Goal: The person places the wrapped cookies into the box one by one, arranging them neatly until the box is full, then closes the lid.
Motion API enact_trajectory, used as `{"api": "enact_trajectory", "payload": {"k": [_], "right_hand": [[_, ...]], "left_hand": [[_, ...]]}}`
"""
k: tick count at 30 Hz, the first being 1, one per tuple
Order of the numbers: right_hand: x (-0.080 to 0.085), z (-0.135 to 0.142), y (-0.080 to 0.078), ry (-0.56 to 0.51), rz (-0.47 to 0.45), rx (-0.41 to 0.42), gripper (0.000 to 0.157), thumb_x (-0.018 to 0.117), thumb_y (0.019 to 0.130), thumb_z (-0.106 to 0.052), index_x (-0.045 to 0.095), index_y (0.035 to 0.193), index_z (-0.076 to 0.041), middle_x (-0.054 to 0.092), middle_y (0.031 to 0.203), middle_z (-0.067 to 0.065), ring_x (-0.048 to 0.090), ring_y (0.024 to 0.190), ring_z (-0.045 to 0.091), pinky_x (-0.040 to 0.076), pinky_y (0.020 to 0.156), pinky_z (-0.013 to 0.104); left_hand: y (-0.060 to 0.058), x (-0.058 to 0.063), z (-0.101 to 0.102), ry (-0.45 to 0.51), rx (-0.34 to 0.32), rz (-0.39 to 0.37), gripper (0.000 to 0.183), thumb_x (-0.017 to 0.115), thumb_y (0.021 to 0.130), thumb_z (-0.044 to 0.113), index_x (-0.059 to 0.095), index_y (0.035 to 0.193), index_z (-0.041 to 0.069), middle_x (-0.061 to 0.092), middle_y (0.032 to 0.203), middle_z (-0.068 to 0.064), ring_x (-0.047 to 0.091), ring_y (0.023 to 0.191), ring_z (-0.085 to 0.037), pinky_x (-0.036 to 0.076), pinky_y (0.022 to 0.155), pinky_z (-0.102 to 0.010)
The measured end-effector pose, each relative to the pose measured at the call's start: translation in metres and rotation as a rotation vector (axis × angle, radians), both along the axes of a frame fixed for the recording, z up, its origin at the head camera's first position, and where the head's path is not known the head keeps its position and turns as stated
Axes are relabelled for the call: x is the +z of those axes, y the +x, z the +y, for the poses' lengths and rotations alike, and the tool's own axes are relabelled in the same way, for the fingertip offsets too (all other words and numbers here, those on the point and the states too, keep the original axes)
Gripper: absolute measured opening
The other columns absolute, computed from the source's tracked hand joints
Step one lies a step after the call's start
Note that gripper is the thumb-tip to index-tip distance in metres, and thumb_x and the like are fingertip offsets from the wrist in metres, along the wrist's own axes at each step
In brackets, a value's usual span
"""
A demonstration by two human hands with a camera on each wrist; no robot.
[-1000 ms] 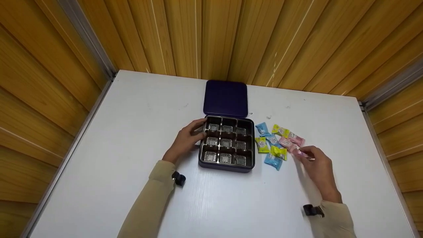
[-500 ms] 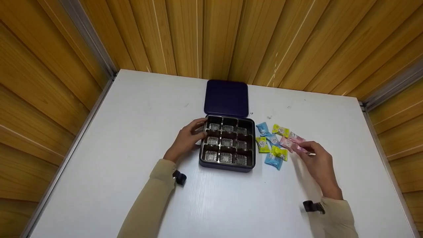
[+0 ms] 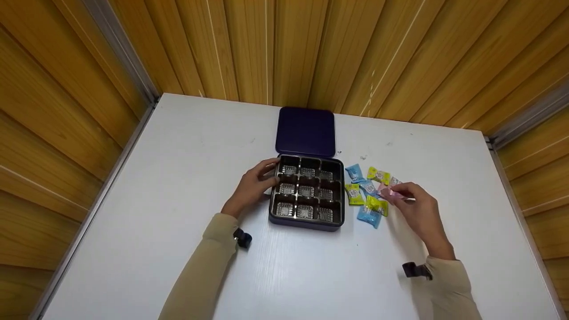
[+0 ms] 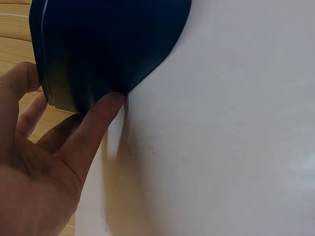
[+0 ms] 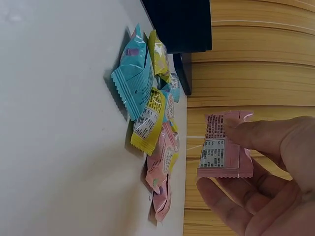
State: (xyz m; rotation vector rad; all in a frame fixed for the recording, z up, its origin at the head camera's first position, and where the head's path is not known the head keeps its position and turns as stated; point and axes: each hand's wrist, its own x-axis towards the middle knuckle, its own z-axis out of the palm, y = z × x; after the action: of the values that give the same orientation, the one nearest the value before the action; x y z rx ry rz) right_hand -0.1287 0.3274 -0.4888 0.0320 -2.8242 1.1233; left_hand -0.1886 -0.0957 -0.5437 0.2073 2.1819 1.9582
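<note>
A dark tin box (image 3: pixel 306 224) with a compartmented inner tray sits mid-table, its compartments bare. Its navy lid (image 3: pixel 305 132) lies open behind it. My left hand (image 3: pixel 250 189) holds the box at its left side, thumb on the rim and fingers at the back corner; the left wrist view shows them around the dark wall (image 4: pixel 113 44). My right hand (image 3: pixel 420 213) pinches a pink candy packet (image 5: pixel 219 147) between thumb and fingers, raised above the table. Below and left of it lie wrapped candies: blue (image 5: pixel 135 81), yellow (image 5: pixel 150 120) and pink (image 5: pixel 162 160), loosely heaped beside the box.
The white table (image 3: pixel 213 133) is bounded by wood-patterned walls (image 3: pixel 293 53) behind and at both sides. Small dark specks (image 3: pixel 363 158) mark the tabletop behind the candies. A black wrist camera (image 3: pixel 242 238) sits on the left sleeve, another (image 3: pixel 417 270) on the right.
My right hand has moved slightly left and away from me with the pink candy packet, now over the heap's right part. The left hand stays on the box.
</note>
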Motion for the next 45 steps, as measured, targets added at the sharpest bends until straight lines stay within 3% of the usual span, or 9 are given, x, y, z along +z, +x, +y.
{"api": "enact_trajectory", "payload": {"k": [12,20,25,33,40,45], "right_hand": [[0.009,-0.022,-0.01,-0.023,-0.019,0.094,0.023,0.073,0.102,-0.01,0.07,0.124,-0.003,0.07,0.123,0.017,0.067,0.111,0.034,0.043,0.089,0.002],[0.014,-0.037,-0.017,-0.05,-0.048,0.148,0.02,0.074,0.102,-0.01,0.071,0.121,-0.005,0.069,0.122,0.014,0.067,0.112,0.032,0.05,0.094,0.012],[0.017,-0.046,-0.019,-0.057,-0.018,0.216,0.018,0.075,0.1,-0.006,0.072,0.117,-0.005,0.071,0.118,0.011,0.069,0.109,0.031,0.054,0.092,0.016],[0.019,-0.065,-0.022,-0.093,0.04,0.358,0.019,0.079,0.095,0.0,0.075,0.112,-0.008,0.073,0.111,0.004,0.071,0.105,0.024,0.061,0.092,0.036],[0.02,-0.082,-0.024,-0.122,0.058,0.463,0.021,0.082,0.092,-0.001,0.077,0.11,-0.012,0.072,0.107,-0.003,0.072,0.1,0.02,0.062,0.084,0.033],[0.021,-0.094,-0.026,-0.139,0.058,0.504,0.021,0.082,0.092,-0.001,0.077,0.11,-0.012,0.072,0.107,-0.002,0.071,0.098,0.019,0.062,0.086,0.036]], "left_hand": [[0.001,0.001,-0.001,-0.017,0.005,0.001,0.057,0.072,0.102,0.015,0.056,0.156,0.024,0.052,0.158,-0.016,0.057,0.138,-0.038,0.063,0.086,-0.052],[0.001,0.002,0.0,-0.021,0.008,-0.005,0.056,0.071,0.102,0.015,0.057,0.155,0.025,0.051,0.158,-0.017,0.057,0.138,-0.038,0.064,0.083,-0.051],[0.001,0.001,0.0,-0.032,0.01,0.001,0.057,0.071,0.101,0.015,0.057,0.155,0.025,0.052,0.157,-0.017,0.057,0.137,-0.038,0.064,0.084,-0.051],[0.002,0.003,0.0,-0.032,0.006,-0.004,0.057,0.071,0.102,0.014,0.055,0.157,0.023,0.052,0.157,-0.016,0.057,0.137,-0.038,0.064,0.084,-0.052],[0.001,0.002,0.001,-0.032,0.004,0.0,0.057,0.069,0.102,0.013,0.055,0.157,0.021,0.053,0.157,-0.014,0.055,0.141,-0.034,0.061,0.092,-0.053],[0.001,0.003,0.002,-0.028,0.01,-0.003,0.057,0.069,0.102,0.013,0.055,0.157,0.021,0.053,0.157,-0.015,0.056,0.139,-0.035,0.062,0.086,-0.053]]}}
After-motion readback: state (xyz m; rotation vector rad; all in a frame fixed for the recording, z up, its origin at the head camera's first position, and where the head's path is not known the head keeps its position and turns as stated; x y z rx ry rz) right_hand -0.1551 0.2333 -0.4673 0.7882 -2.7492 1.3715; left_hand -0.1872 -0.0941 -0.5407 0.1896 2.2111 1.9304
